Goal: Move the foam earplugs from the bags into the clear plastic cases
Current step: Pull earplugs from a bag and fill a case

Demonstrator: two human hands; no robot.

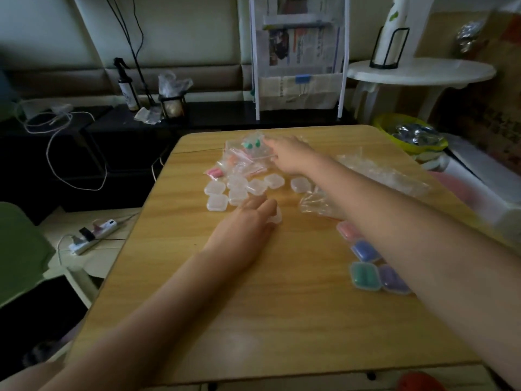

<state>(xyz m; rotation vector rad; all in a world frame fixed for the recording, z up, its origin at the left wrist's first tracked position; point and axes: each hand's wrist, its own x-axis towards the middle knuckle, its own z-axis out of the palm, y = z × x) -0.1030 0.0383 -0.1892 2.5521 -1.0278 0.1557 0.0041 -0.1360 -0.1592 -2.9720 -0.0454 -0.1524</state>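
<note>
Small clear bags of foam earplugs lie piled at the far middle of the wooden table (253, 292); the top bag (251, 145) holds green earplugs, and a pink pair (215, 173) shows at the pile's left. My right hand (290, 155) reaches over this pile, its fingers on the green-earplug bag. Several empty clear plastic cases (239, 187) sit just in front of the pile. My left hand (248, 221) rests on one clear case (275, 218) with fingers loosely extended. Filled cases with orange, blue, green and purple earplugs (366, 263) lie at the right, partly under my right forearm.
Empty crumpled bags (383, 173) lie at the table's right, more (313, 203) near the middle. A yellow-green bowl (408, 136) stands beyond the right corner, a power strip (93, 235) on the floor at left, a green chair (19, 249) beside it.
</note>
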